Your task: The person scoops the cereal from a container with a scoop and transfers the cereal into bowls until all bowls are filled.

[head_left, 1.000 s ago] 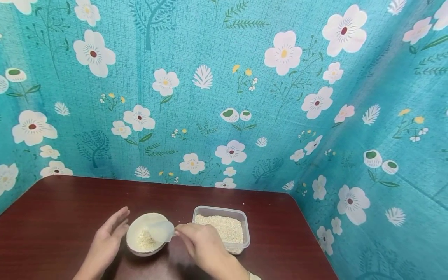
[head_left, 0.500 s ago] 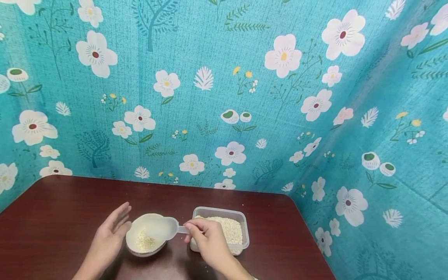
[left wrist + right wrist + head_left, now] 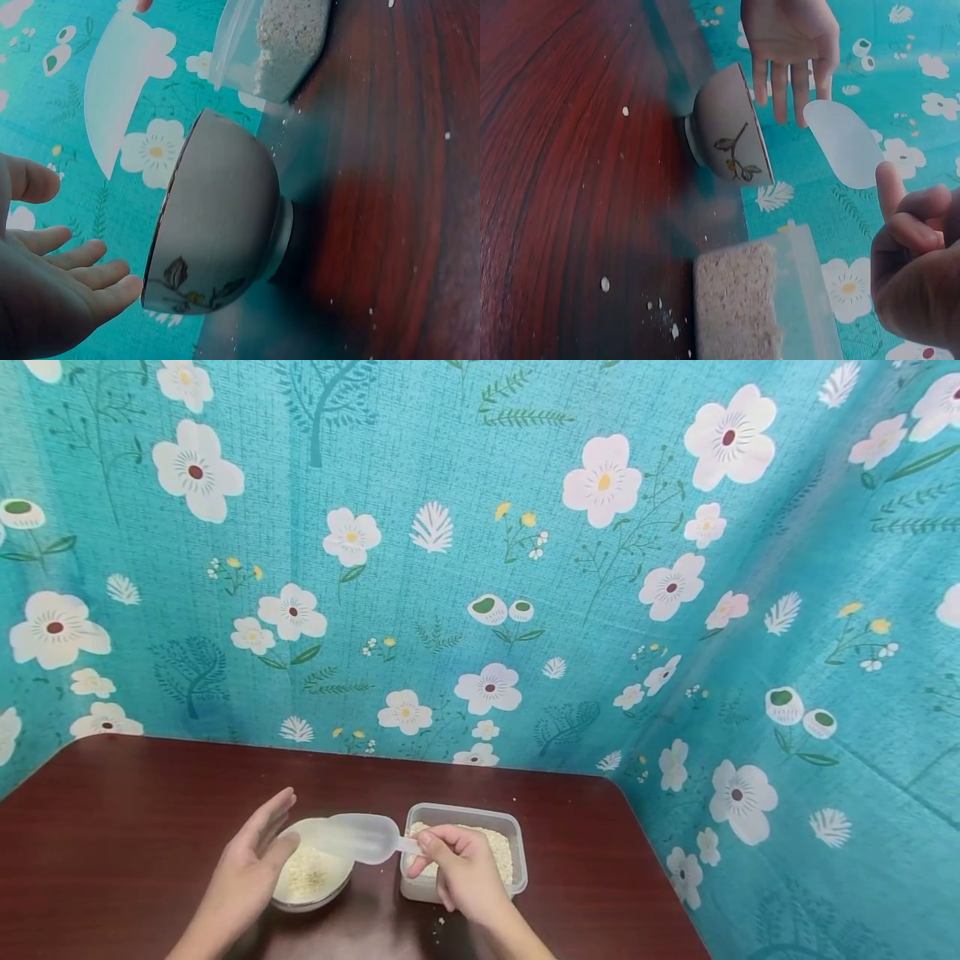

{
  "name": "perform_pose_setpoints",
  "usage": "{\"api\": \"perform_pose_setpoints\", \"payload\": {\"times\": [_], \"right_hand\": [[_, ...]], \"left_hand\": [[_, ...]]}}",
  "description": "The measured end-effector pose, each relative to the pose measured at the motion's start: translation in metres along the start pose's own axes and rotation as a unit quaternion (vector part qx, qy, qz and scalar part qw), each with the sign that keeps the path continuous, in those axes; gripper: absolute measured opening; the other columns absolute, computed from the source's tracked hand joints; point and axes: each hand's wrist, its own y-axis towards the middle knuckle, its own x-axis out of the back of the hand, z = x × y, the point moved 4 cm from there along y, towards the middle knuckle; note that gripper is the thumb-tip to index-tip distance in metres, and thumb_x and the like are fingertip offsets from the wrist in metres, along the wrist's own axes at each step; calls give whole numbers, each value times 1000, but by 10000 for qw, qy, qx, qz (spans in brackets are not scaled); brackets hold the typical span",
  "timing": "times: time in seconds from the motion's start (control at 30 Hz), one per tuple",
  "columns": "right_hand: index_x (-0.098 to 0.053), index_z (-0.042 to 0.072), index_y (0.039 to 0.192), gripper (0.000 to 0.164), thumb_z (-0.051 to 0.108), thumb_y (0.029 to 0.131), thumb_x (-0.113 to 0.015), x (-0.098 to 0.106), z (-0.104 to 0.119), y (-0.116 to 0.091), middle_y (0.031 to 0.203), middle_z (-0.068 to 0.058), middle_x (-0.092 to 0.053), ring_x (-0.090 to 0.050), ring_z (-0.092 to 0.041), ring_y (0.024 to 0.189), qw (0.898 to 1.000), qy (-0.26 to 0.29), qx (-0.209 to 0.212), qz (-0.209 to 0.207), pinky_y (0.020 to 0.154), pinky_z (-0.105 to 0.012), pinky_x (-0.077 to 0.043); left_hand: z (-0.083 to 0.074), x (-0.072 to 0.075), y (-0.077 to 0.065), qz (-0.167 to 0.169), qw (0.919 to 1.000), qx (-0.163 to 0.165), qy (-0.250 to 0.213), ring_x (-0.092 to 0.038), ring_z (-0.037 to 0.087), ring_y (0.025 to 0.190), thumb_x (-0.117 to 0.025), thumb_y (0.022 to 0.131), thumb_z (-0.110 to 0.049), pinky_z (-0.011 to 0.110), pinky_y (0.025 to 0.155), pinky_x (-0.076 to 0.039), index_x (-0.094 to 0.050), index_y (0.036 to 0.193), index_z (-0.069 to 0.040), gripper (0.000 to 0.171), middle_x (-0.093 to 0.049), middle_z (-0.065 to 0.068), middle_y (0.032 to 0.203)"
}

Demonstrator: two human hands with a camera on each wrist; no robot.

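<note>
My right hand (image 3: 468,868) pinches the handle of a translucent white scoop (image 3: 367,837), whose bowl tilts over the right rim of a white bowl (image 3: 217,202). Oat flakes (image 3: 306,872) lie in a small heap inside the bowl. Seen from the right wrist, the scoop (image 3: 844,142) hangs clear above the rim. My left hand (image 3: 251,864) is spread at the bowl's left side with straight fingers, fingertips close to the rim, holding nothing. Below my right hand stands a clear plastic container (image 3: 521,860) of oats, partly hidden by that hand.
The dark red-brown wooden table (image 3: 165,810) carries scattered oat flakes (image 3: 605,284) near the container. A turquoise floral cloth (image 3: 450,568) hangs behind the table and along its right side.
My right hand has raised the scoop and drawn it to the right, from inside the bowl to over its rim. The left hand stays beside the bowl.
</note>
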Motion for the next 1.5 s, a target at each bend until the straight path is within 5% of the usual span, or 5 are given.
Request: {"api": "perform_pose_setpoints", "payload": {"times": [0.37,0.53,0.67,0.8,1.5], "right_hand": [[-66,-10,109,30,18,102,-59,27,-8,-9,73,-12,-72,-36,-1,32,9997,149,-119,-171,32,-14,-28],[-66,-10,109,31,19,102,-60,43,-14,-15,71,-4,-71,-37,-1,32,9990,188,-241,-312,32,-14,-28],[-67,-9,107,31,21,101,-62,57,-18,-22,70,-3,-71,-36,-1,32,9978,155,-367,-527,32,-14,-29],[-67,-11,107,32,21,100,-63,70,-22,-29,70,-3,-70,-34,-1,32,9966,189,-429,-683,32,-14,-27],[-68,-11,105,29,17,100,-62,133,-32,-57,71,-12,-69,-36,-4,35,9912,-245,-447,-1221,33,-13,-29]], "left_hand": [[-6,-24,5,41,9987,-391,310,-40,17,138,-57,101,-8,-2,97,-29,-40,152,-6,54,-45,16,152],[-8,-40,8,240,9991,-328,147,-38,28,141,-56,99,-3,0,98,-30,-40,152,-5,56,-44,17,153],[-9,-53,9,592,9981,-97,-170,-31,33,146,-54,100,-2,26,115,-34,-34,154,-4,57,-37,20,156],[-11,-66,10,831,9961,59,-278,-29,37,147,-54,102,-6,49,116,-30,-32,155,-5,58,-34,21,158],[-13,-118,10,1034,9928,-28,-603,-34,42,143,-60,96,2,56,114,-33,-35,154,-5,63,-33,20,159]]}}
